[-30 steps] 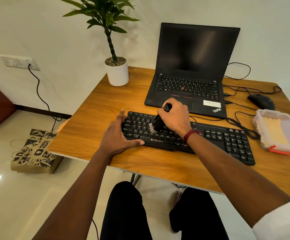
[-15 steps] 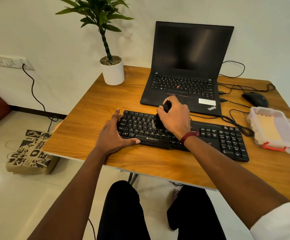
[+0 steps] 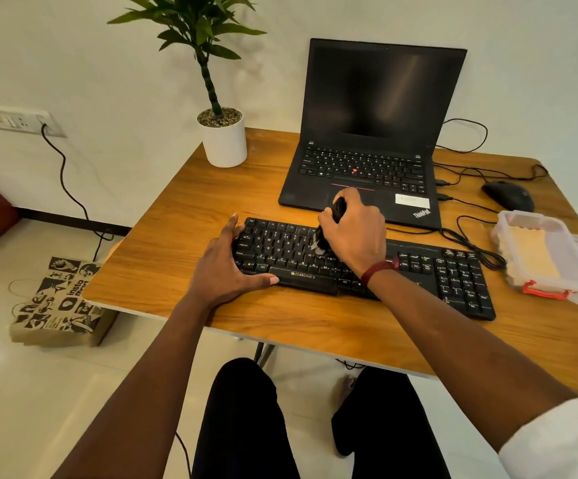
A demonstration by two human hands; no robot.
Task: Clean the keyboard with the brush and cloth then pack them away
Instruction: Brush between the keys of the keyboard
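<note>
Gripping the seemingly light, stiff-handled brush (image 3: 322, 238) by its handle in the right hand (image 3: 353, 233); steadying the keyboard (image 3: 453, 281) at its nine o'clock end with flat, spread left hand (image 3: 227, 267)

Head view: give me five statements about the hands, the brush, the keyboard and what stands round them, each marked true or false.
1. The right hand grips the black brush, bristles down on the black Zebronics keyboard. True.
2. The left hand holds a cloth. False: it holds nothing and rests, fingers straight, at the keyboard's left end.
3. The clear plastic box with a red latch lies on the wooden table, right of the keyboard. True.
4. The black laptop has a lit screen. False: the screen is dark.
5. The white plant pot stands between keyboard and laptop. False: it stands at the table's far left corner, left of the laptop.
</note>
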